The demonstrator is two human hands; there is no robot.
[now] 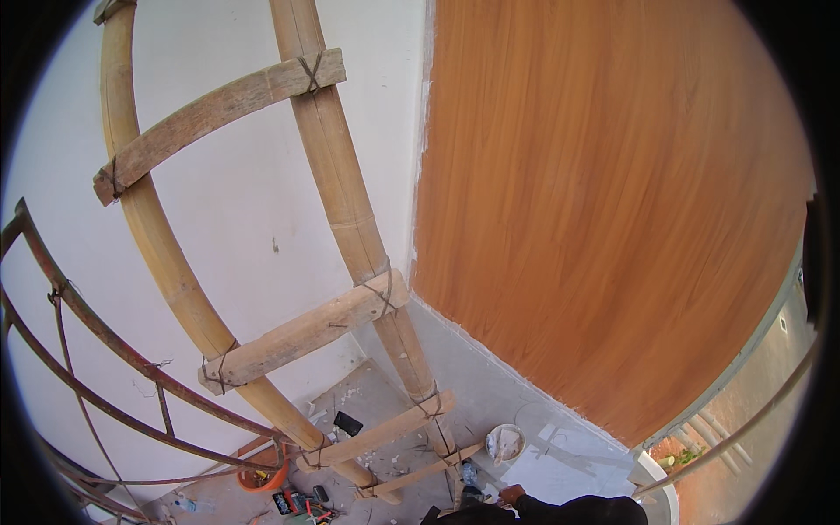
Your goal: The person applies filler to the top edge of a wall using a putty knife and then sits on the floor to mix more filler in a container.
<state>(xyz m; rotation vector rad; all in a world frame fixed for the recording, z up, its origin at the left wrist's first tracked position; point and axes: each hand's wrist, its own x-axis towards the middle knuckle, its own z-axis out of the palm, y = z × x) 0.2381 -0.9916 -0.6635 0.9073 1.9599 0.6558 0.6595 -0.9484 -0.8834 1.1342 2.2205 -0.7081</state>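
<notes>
My right hand (512,494) is low at the bottom centre, beside a dark sleeve. Its fingers look curled, but what they hold, if anything, is too small to make out. Just left of it, a bamboo ladder (337,210) rises, with several wooden crosspieces (297,332) lashed on by wire. A small clear blue bottle (469,475) and a white bucket of pale material (505,443) lie near the hand. A white sheet (569,464) spreads to its right. My left hand is not visible.
Rusty metal scaffolding (105,367) curves along the left. Power tools (302,503), an orange tub (262,478) and a black object (347,423) lie on the grey floor. A white wall (223,219) meets a wood-grain panel (604,201). Pipes (713,437) lie outside at right.
</notes>
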